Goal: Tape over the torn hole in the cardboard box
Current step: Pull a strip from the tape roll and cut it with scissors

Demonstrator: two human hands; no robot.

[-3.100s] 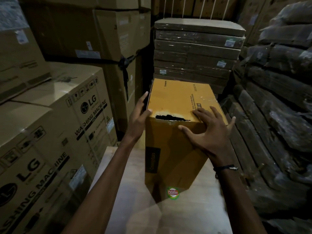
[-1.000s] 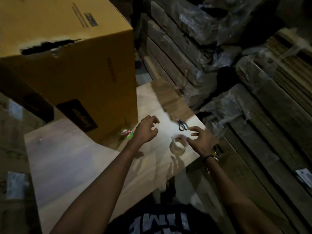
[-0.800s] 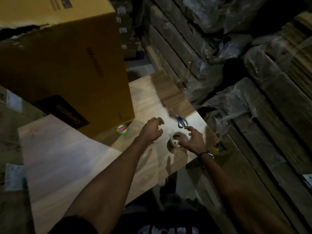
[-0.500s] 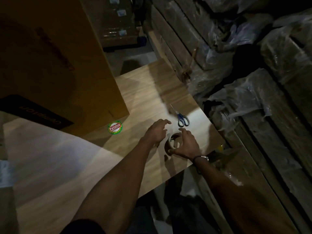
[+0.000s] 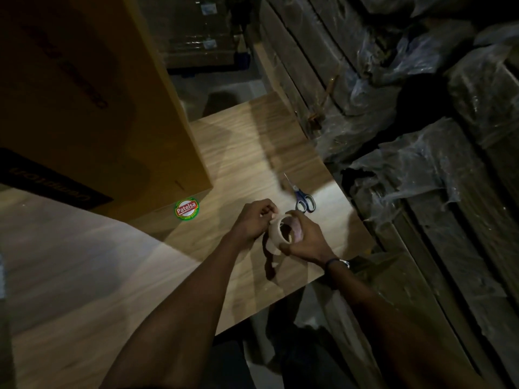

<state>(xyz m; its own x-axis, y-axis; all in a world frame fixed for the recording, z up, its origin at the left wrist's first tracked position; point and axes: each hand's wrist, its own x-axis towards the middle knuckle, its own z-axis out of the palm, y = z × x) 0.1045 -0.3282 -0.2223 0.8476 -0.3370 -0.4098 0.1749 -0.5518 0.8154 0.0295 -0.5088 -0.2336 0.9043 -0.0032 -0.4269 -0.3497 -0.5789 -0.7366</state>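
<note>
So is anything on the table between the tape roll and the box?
Nothing visible. The tape roll is held in both hands above bare table; the scissors lie off to the right, away from the box.

My grip hangs over a pale wood-grain board [image 5: 84, 276] that is bright under me and falls into shadow farther out. To my right lie stacked planks wrapped in torn, dusty plastic [image 5: 415, 169], all dim. Beyond the board's far edge I see grey floor [image 5: 224, 85] and shrink-wrapped flat cartons [image 5: 196, 32].
</note>
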